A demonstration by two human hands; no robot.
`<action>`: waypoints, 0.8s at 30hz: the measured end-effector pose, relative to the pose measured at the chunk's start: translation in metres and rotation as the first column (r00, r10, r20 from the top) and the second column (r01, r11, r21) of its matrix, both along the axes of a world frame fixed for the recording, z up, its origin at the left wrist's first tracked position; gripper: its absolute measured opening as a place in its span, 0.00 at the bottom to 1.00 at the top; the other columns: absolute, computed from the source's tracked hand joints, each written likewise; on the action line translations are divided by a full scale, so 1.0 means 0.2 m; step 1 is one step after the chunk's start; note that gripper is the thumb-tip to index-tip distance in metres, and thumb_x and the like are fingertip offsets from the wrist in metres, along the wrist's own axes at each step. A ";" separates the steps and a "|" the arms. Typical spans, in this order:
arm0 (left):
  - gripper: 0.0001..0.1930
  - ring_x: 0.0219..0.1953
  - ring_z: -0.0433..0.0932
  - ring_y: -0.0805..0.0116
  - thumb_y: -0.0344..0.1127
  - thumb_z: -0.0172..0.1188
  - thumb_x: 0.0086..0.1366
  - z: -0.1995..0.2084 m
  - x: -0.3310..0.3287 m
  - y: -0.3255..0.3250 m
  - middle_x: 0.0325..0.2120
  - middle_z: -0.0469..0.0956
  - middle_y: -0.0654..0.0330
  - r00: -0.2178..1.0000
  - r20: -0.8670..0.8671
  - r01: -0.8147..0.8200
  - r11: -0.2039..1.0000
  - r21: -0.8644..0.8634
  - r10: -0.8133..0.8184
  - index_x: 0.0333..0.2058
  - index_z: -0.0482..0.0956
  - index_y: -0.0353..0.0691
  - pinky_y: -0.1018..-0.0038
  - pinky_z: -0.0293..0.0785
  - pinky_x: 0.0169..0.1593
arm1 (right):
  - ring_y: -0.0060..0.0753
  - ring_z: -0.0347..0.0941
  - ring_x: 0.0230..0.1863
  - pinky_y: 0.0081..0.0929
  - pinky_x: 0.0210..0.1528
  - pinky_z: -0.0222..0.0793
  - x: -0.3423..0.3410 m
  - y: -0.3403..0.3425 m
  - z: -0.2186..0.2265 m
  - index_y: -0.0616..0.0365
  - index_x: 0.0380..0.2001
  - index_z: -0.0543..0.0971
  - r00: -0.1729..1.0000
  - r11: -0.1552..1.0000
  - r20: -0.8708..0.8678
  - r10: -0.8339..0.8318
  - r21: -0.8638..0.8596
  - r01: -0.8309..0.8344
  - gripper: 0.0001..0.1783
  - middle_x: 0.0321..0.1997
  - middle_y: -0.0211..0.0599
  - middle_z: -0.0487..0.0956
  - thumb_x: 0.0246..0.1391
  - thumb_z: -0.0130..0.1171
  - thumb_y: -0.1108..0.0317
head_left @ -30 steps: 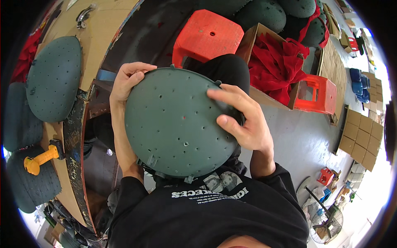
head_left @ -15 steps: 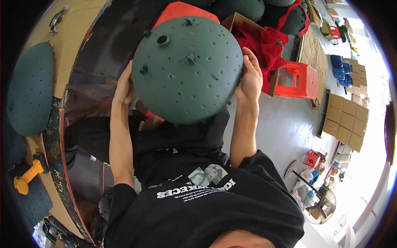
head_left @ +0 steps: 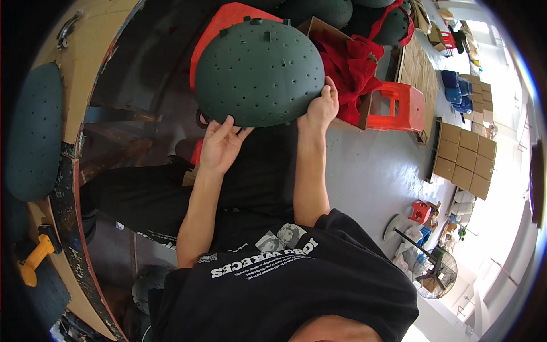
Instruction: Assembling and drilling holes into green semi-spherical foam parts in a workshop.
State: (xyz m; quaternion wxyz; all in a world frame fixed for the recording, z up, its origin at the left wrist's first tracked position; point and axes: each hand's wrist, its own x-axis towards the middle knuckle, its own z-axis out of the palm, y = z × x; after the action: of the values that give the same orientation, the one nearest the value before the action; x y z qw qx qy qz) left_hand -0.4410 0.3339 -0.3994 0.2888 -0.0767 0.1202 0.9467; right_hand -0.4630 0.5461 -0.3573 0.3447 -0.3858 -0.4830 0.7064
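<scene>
A dark green plastic dome (head_left: 259, 80), dotted with small holes and a few stubby projections along its far side, is held up in front of me. My left hand (head_left: 222, 145) grips its near lower edge, thumb and fingers against the rim. On the right edge, my right hand (head_left: 320, 105) has its fingers curled around the shell, mostly hidden behind it. Behind the dome is a red plastic stool (head_left: 228, 17), partly covered by it.
A worktable (head_left: 108, 51) at left carries another green dome (head_left: 34, 131) and a yellow power tool (head_left: 37, 261). Red cloth (head_left: 347, 62) spills from a cardboard box beside another red stool (head_left: 399, 108). Stacked cartons (head_left: 464, 159) and a standing fan (head_left: 436, 273) are farther right.
The dome has tipped away from me, so its tube-like opening now sits at the far edge. My left hand has moved from its left side to the near rim.
</scene>
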 end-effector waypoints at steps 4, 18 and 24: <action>0.10 0.56 0.77 0.56 0.29 0.50 0.73 0.08 -0.01 0.00 0.52 0.79 0.54 0.995 -0.095 -0.010 1.000 0.002 0.010 0.47 0.80 0.39 0.48 0.67 0.66 | 0.32 0.74 0.45 0.33 0.49 0.75 0.01 -0.02 0.02 0.60 0.52 0.70 1.000 0.995 -0.010 0.019 -0.102 -0.020 0.15 0.47 0.40 0.77 0.72 0.36 0.68; 0.12 0.53 0.79 0.54 0.29 0.52 0.72 0.23 0.00 0.02 0.50 0.80 0.49 0.971 -0.238 -0.048 0.989 -0.137 0.014 0.46 0.80 0.28 0.52 0.72 0.62 | 0.34 0.77 0.44 0.34 0.48 0.77 0.01 0.00 0.01 0.63 0.51 0.71 0.996 0.979 -0.075 0.037 -0.198 -0.051 0.15 0.45 0.42 0.78 0.71 0.36 0.69; 0.13 0.59 0.74 0.53 0.28 0.53 0.71 0.25 0.03 0.05 0.55 0.76 0.50 0.972 -0.236 -0.022 0.997 -0.080 0.002 0.52 0.77 0.34 0.50 0.66 0.66 | 0.36 0.77 0.46 0.36 0.49 0.77 0.01 0.08 -0.08 0.66 0.54 0.72 0.999 0.974 -0.032 0.020 -0.224 -0.027 0.17 0.47 0.44 0.79 0.70 0.38 0.69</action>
State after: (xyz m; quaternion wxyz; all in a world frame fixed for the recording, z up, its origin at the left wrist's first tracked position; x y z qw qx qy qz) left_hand -0.4341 0.3447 -0.3502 0.2633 0.0237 0.1918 0.9451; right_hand -0.4613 0.5611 -0.3733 0.2980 -0.4059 -0.3996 0.7660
